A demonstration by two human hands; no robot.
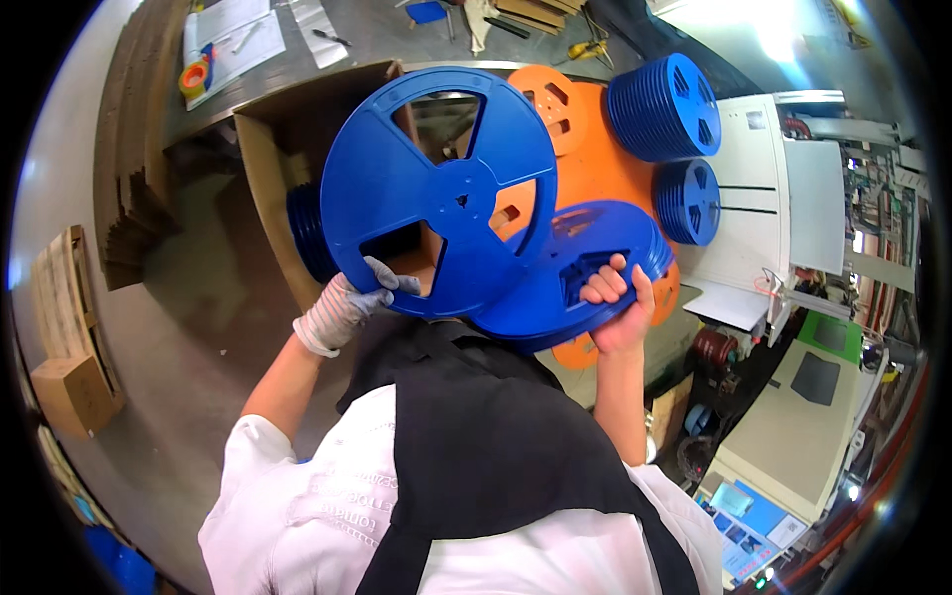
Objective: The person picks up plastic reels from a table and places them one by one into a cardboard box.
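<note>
A large blue plastic reel (387,188) with wide cut-out windows is raised in front of me, its flat face turned up. My left hand (347,305), in a pale striped glove, grips its near-left rim, fingers at one window. To the right, a stack of blue reels (620,243) lies tilted, partly under the raised reel. My bare right hand (625,309) is closed on that stack, fingers curled into a window and thumb by the outer edge. Behind the raised reel stands an open cardboard box (266,169); more blue reels (307,233) show inside it.
An orange surface with orange reels (545,94) lies beyond the stack. Two further blue reel stacks (650,109) stand at the far right, beside a white machine (739,233). A metal bench (367,40) holds papers, tape (194,77) and tools. Flattened cardboard (139,139) stands left.
</note>
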